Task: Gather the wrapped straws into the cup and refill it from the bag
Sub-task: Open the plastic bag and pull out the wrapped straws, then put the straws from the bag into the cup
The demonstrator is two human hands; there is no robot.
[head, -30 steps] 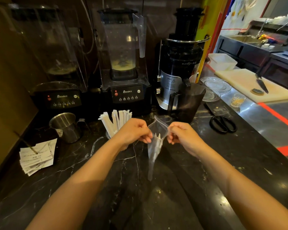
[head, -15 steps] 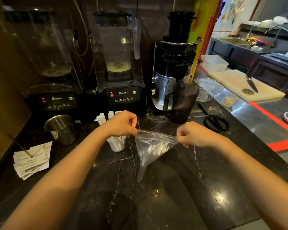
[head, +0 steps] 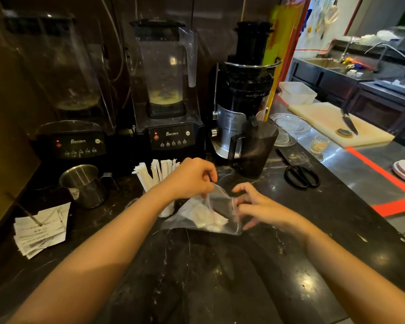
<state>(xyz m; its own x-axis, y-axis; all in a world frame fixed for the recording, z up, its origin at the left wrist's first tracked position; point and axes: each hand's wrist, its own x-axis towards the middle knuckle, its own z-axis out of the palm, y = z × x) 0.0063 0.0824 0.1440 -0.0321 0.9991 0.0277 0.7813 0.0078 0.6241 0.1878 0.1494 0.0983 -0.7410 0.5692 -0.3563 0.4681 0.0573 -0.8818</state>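
- Refill step: my left hand (head: pixel 192 178) pinches the rim of the bag (head: pixel 204 213), fingers closed on it.
- My right hand (head: pixel 255 206) is at the bag mouth, fingers loosely spread; can't tell if it grips.
- Bag low over the table (head: pixel 220 277), beside the cup (head: pixel 167 210) holding wrapped straws (head: pixel 154 171).
- Next, I reckon: reach in, pull straws out, drop them in the cup.

Bag (head: pixel 204 212) no longer hangs stretched between my hands; I see it slumped low over counter (head: pixel 220 277), mouth tipped toward right. Left hand (head: pixel 192 177) keeps pinch on upper lip. Right hand (head: pixel 255 208) lets go of its corner, fingers now spread at bag opening. Wrapped straws (head: pixel 208 218) inside now bunched sideways.
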